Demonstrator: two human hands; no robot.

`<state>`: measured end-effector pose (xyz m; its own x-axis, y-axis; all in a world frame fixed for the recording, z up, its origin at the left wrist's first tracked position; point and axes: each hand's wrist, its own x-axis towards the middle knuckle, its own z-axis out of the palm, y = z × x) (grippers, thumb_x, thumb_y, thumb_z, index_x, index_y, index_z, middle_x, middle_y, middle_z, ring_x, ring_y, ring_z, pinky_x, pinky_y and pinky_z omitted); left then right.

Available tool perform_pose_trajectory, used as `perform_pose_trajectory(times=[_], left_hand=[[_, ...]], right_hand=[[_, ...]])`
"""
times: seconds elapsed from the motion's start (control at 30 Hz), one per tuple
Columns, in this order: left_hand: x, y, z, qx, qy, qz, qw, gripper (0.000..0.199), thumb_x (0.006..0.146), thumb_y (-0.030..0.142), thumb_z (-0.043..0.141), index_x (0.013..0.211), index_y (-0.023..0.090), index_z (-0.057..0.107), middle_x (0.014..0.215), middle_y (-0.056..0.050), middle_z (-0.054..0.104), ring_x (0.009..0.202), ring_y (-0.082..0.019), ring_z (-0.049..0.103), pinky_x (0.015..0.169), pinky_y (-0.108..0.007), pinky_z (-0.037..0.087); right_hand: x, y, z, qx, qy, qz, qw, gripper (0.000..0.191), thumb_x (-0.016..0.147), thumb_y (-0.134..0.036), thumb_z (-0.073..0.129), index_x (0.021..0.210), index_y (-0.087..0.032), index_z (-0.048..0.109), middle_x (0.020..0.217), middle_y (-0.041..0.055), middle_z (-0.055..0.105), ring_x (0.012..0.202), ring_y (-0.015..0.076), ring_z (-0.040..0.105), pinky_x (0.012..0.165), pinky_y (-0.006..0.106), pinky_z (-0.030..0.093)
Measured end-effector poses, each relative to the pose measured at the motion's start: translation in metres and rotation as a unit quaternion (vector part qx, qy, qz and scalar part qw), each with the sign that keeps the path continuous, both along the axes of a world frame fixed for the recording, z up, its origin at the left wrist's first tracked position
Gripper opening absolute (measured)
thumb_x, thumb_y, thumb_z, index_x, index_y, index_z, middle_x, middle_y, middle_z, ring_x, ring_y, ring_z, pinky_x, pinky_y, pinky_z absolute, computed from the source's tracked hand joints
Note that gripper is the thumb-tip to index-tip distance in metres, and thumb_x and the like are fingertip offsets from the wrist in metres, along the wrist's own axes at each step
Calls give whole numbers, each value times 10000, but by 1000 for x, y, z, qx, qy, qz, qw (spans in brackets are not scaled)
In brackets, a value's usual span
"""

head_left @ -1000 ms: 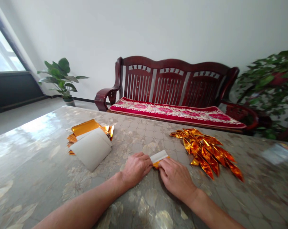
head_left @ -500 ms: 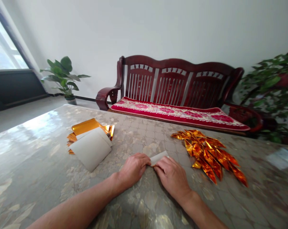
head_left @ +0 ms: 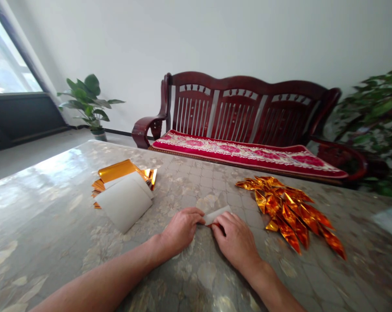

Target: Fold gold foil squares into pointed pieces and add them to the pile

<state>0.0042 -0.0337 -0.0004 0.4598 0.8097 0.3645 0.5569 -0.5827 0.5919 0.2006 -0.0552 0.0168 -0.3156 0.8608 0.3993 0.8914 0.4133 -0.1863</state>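
Observation:
Between my two hands a sheet of foil paper [head_left: 218, 214] lies on the table, its whitish back up and an orange foil edge showing near me. My left hand [head_left: 183, 229] has its fingers closed on the paper's left end. At the right end, my right hand [head_left: 234, 236] pinches the near edge, fingers curled. The fingertips cover part of the paper. To the left is a loose stack of foil sheets [head_left: 126, 203], gold on one side and whitish on the other. On the right sits a pile of folded gold foil pieces [head_left: 288, 210] with pointed ends.
The table [head_left: 66, 242] has a glossy patterned cover. A clear plastic packet [head_left: 390, 219] lies at its right edge. Behind stands a dark wooden bench [head_left: 238, 108] with a red patterned cushion [head_left: 247, 154]. Potted plants [head_left: 88, 102] flank it on both sides.
The view has shifted slightly, so the folded pile sits a little farther right. Both hands stay on the paper; the right fingers have moved slightly, and more orange edge shows.

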Motion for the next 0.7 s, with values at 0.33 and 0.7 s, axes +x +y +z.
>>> perform_pose_trajectory(times=[0.33, 0.7], left_hand=[[0, 0, 2, -5, -8, -5, 1000, 417, 758, -42, 464, 927, 189, 767, 1077, -46, 736, 1002, -170, 682, 930, -271, 529], [-2, -7, 7, 21, 54, -25, 998, 397, 810, -17, 469, 973, 212, 749, 1111, -26, 733, 992, -182, 681, 923, -277, 520]], right_hand=[[-3, 2, 1, -41, 8, -22, 999, 166, 863, -179, 583, 711, -236, 552, 783, -2, 623, 790, 197, 571, 673, 319, 380], [4, -2, 2, -38, 10, 6, 999, 143, 876, -189, 599, 741, -234, 582, 795, 3, 626, 805, 202, 562, 697, 314, 363]])
